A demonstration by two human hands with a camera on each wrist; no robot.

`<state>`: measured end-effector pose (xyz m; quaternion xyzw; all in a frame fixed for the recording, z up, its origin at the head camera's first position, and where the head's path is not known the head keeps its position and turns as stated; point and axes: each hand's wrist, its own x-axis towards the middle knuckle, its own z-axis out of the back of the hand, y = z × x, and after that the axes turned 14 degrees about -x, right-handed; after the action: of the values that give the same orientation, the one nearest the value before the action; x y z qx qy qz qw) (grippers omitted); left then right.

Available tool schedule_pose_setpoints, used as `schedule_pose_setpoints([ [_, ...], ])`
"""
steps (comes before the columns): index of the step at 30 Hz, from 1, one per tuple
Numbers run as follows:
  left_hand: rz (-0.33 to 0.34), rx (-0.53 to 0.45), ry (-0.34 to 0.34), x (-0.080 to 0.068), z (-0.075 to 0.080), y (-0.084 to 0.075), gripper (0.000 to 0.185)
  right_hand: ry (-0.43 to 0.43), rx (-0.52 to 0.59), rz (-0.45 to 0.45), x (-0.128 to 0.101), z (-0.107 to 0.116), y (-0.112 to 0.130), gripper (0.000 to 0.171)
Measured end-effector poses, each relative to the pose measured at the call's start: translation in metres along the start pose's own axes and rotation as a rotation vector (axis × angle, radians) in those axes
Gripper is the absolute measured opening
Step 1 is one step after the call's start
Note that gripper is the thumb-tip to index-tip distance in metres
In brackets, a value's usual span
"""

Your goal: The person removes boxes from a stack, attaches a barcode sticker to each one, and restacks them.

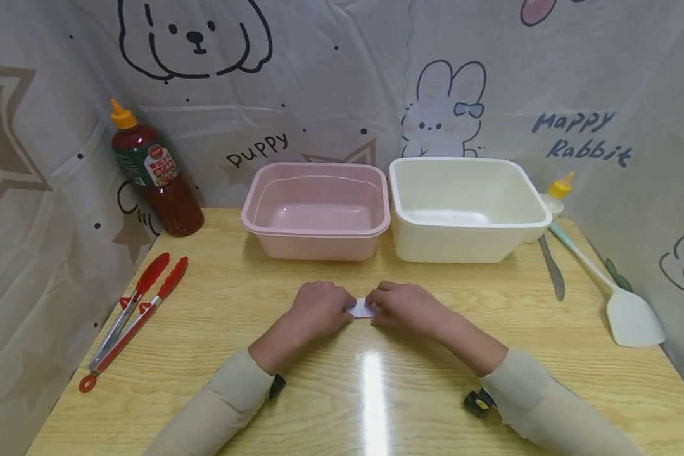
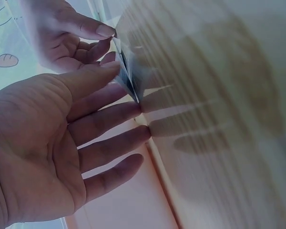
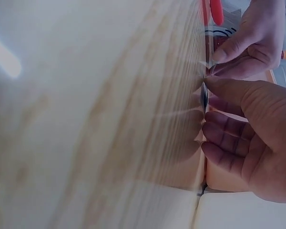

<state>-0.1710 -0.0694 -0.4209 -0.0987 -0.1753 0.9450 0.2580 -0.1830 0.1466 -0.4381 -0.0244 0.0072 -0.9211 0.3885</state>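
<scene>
Head view: both hands, left (image 1: 317, 309) & right (image 1: 406, 306), pinch a small white packet (image 1: 363, 308) flat on table (image 1: 239, 354) center, in front of pink tub (image 1: 316, 209) & white tub (image 1: 462, 206). Looks early: packet seems unopened, tubs empty.

backdrop cloth (image 1: 330, 95): "puppy" below the drawn dog | backdrop cloth, right side: "Happy Rabbit" beside the drawn rabbit | sauce bottle (image 1: 154, 174): red and green label, print too small to read
</scene>
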Motion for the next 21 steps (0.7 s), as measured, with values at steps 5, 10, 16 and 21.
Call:
schedule_pose_setpoints([
  [5, -0.054, -0.004, -0.066, 0.000, -0.001, 0.003, 0.019, -0.023, -0.006, -0.006, -0.001, 0.001, -0.001, 0.026],
  [10, -0.025, -0.075, -0.117, -0.002, 0.000, 0.004, 0.016, -0.089, 0.078, -0.048, -0.001, 0.002, -0.008, 0.012],
  [16, 0.049, -0.265, -0.149, -0.004, 0.005, 0.004, 0.013, -0.082, 0.439, -0.182, 0.003, 0.010, -0.024, 0.007],
  [21, 0.119, -0.624, -0.096, -0.003, 0.009, 0.006, 0.014, -0.033, 0.771, -0.281, 0.006, 0.016, -0.031, 0.019],
])
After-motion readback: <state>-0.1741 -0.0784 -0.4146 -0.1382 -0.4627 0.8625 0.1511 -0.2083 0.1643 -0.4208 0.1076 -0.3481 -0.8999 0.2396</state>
